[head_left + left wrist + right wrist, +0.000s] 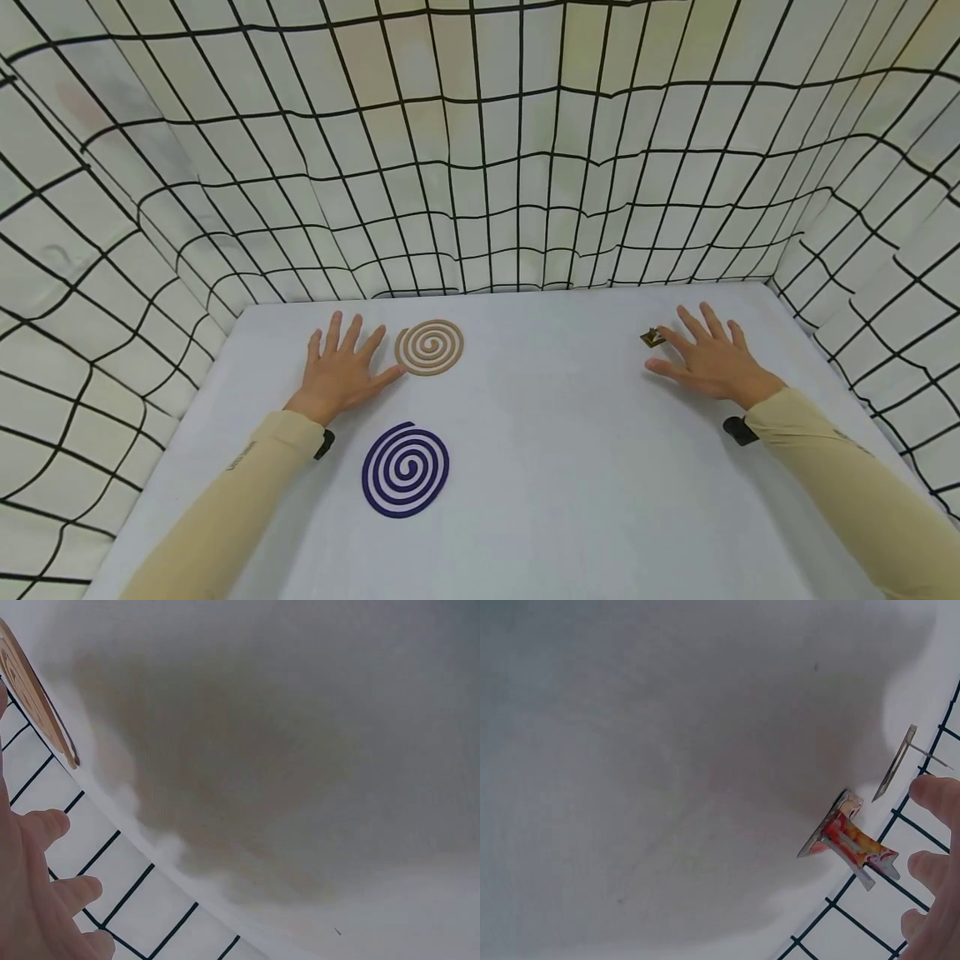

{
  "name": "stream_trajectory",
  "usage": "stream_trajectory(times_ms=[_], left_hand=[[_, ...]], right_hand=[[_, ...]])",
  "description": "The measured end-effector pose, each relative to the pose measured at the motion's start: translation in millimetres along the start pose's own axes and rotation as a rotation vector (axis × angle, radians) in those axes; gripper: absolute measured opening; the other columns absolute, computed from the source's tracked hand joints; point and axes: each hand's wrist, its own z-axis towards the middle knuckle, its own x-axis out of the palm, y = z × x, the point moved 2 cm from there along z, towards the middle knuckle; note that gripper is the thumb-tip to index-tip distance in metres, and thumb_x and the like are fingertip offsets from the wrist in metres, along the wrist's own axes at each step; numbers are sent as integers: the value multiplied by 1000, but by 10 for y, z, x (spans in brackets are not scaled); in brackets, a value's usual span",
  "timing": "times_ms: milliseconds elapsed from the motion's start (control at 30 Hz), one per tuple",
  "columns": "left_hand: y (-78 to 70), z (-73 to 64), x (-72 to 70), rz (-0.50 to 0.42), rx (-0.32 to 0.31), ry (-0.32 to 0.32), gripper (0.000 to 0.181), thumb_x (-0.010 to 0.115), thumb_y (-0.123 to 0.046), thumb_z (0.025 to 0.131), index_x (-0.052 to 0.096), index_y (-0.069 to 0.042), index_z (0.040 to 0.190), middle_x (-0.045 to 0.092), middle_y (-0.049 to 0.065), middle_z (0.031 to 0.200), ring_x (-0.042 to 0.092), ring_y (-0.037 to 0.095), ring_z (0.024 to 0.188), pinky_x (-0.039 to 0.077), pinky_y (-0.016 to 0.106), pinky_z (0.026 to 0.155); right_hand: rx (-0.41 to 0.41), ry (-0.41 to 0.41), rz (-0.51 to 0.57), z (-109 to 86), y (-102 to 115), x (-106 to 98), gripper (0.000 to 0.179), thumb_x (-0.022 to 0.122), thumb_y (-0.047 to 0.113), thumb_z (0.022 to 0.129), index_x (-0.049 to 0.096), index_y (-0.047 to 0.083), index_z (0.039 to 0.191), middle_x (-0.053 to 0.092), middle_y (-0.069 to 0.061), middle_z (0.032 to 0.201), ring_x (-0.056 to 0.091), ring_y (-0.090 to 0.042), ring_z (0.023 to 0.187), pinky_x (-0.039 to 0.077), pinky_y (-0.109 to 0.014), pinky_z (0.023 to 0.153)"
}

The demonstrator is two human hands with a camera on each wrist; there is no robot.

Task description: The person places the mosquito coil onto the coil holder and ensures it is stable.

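1. The left hand [339, 373] rests with its fingers fanned wide; its thumb tip reaches the near-left edge of the tan coil [431, 342], though whether it touches is hard to tell.
2. That coil is a flat, nearly round spiral with no strong long axis; its outer end sits on the rim toward the left fingertips. Seen edge-on from the left wrist, it is a thin, smooth-looking disc just beyond the fingers.
3. The right hand [712, 362] is also spread, its index fingertip at the small metal strip [897, 766] and the printed piece [855, 841]; contact is unclear.
4. From the right wrist, the strip is narrow, flat and shiny, its long axis slanting beside the index fingertip; a thin pin juts from it toward the fingers.
5. The printed piece, red, yellow and white, rises from a flat, thin plate, its forked end pointing toward the fingers.
6. The purple coil [407, 473] lies flat on the thumb side of the left hand, nearer the person than those fingers; its outer end is at the far rim.
7. Beneath the fingers spreads a smooth white counter [555, 467]; beyond the fingertips rises a white backdrop [498, 187] crossed by wavy black grid lines.
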Motion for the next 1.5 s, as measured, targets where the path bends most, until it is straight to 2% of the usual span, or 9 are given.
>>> stream_trajectory(times_ms=[367, 633, 1000, 1300, 1500], left_hand=[[8, 63, 83, -22, 1, 26, 87, 50, -70, 97, 32, -14, 162, 17, 28, 170, -2, 52, 159, 7, 74, 123], [-36, 111, 92, -35, 8, 42, 87, 48, -69, 98, 34, -10, 161, 22, 29, 169, 4, 53, 159, 14, 74, 122], [-90, 168, 129, -57, 31, 26, 84, 49, -65, 100, 38, -6, 158, 29, 29, 166, 13, 52, 158, 19, 73, 120], [-139, 192, 100, -42, 50, 31, 79, 49, -61, 102, 41, -6, 156, 35, 28, 163, 22, 53, 154, 24, 73, 118], [-147, 219, 118, -57, 64, 24, 80, 51, -63, 100, 41, -6, 156, 43, 29, 156, 35, 54, 145, 31, 71, 112]], right_hand=[[-3, 3, -13, 40, 99, 67, 97, 39, 82, 95, 38, 9, 160, 9, -23, 174, -5, -53, 158, 1, -79, 120], [-22, -29, -28, 14, 176, 87, 95, 41, 79, 96, 41, 6, 158, 22, -26, 170, 4, -55, 157, 8, -78, 120], [-47, -77, -26, 45, 225, 169, 89, 44, 75, 98, 46, 5, 154, 36, -23, 164, 15, -54, 155, 13, -77, 119], [-64, -92, -33, 39, 243, 173, 87, 45, 74, 98, 45, 7, 155, 42, -20, 161, 19, -51, 156, 14, -76, 120], [-85, -113, -28, 42, 280, 167, 86, 48, 72, 98, 47, 6, 153, 46, -20, 158, 29, -49, 152, 19, -75, 119]])
